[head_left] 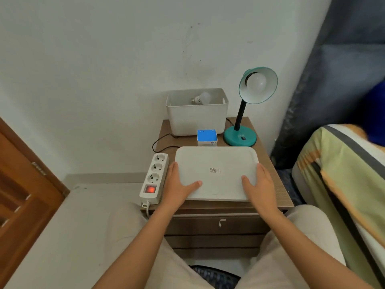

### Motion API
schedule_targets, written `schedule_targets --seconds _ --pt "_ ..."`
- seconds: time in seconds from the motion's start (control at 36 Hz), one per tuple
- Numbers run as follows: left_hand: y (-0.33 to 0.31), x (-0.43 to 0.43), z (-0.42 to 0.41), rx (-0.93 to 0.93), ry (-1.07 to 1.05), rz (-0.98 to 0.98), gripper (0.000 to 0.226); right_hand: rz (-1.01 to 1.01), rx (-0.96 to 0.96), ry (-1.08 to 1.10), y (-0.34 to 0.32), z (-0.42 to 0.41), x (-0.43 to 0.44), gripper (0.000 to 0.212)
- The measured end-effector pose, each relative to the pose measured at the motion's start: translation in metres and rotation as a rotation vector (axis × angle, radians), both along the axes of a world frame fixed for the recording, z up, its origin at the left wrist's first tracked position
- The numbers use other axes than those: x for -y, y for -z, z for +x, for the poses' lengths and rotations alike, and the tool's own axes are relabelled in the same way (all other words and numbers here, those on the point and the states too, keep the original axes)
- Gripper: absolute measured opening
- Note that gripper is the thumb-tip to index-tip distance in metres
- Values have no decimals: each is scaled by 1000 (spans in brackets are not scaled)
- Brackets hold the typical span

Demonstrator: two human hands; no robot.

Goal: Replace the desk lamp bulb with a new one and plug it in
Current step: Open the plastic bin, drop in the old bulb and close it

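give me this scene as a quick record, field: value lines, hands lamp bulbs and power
left hand: flat on left edge of white lid
right hand: flat on the lid's right edge
lamp: teal, upright, bulb fitted, unlit
loose bulb: lying in open white bin
bulb box: blue and white, before the bin
power strip: switch glowing red, all three sockets unused

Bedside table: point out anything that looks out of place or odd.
A loose bulb lies on its side in the white bin instead of in a box. The power strip hangs over the bedside table's left edge, switch glowing, all sockets empty. Both the left hand and right hand rest on the white lid.
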State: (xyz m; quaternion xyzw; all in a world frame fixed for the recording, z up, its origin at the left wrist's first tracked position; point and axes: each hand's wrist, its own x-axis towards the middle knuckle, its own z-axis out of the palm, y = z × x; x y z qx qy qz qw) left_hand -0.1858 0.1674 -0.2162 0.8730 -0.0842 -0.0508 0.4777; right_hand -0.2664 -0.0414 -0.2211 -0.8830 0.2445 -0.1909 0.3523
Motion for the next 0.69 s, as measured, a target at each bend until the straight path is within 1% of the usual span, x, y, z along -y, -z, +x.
schedule_targets --seconds 0.08,0.19,0.31,0.47,0.58,0.69 --pt "-25 -1 14 88 -14 -28 83 -48 62 -15 -23 20 4 59" --pt "-56 -2 43 124 -28 -24 83 -81 89 -49 -52 58 9 54" --pt "-77 -6 82 153 -62 -22 73 -62 83 -96 -73 103 11 50" --pt "-95 -10 149 164 -70 3 76 -39 92 -141 -90 173 7 51" --pt "-98 -9 194 160 -46 1 72 -29 92 -160 -97 215 8 55" --pt "-98 -1 234 149 -30 -31 75 -26 81 -162 -100 255 17 52"
